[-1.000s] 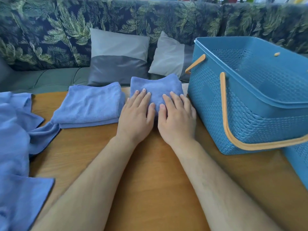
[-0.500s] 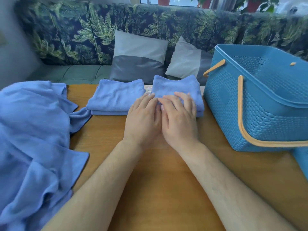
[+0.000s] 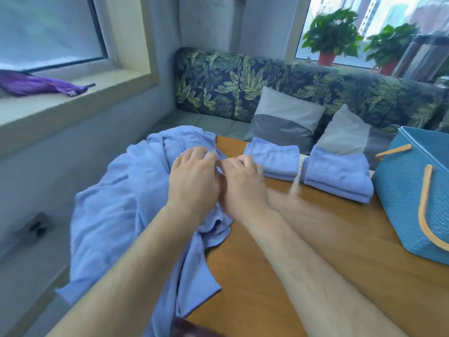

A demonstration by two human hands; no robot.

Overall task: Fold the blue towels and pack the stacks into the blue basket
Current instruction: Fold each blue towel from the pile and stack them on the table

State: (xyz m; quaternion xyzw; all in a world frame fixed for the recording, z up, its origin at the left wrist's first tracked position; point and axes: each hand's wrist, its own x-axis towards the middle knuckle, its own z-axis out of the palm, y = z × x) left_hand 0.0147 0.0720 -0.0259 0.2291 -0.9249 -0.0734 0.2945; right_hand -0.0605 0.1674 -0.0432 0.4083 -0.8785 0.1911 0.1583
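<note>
The left hand (image 3: pixel 194 181) and the right hand (image 3: pixel 243 186) are bare, and so are the left forearm (image 3: pixel 136 263) and the right forearm (image 3: pixel 303 263), from wrist to the near edge of view. Fine hairs show along both forearms. A dark reddish-brown patch (image 3: pixel 194 330) at the near edge is too blurred to identify.

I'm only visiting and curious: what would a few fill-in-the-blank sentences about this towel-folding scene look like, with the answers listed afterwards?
The right folded stack lies between the left folded stack and the blue ___. The towel pile where the left hand and right hand work is not yet ___. Behind the sofa stand two potted ___.
Missing words: basket; folded; plants.
</note>
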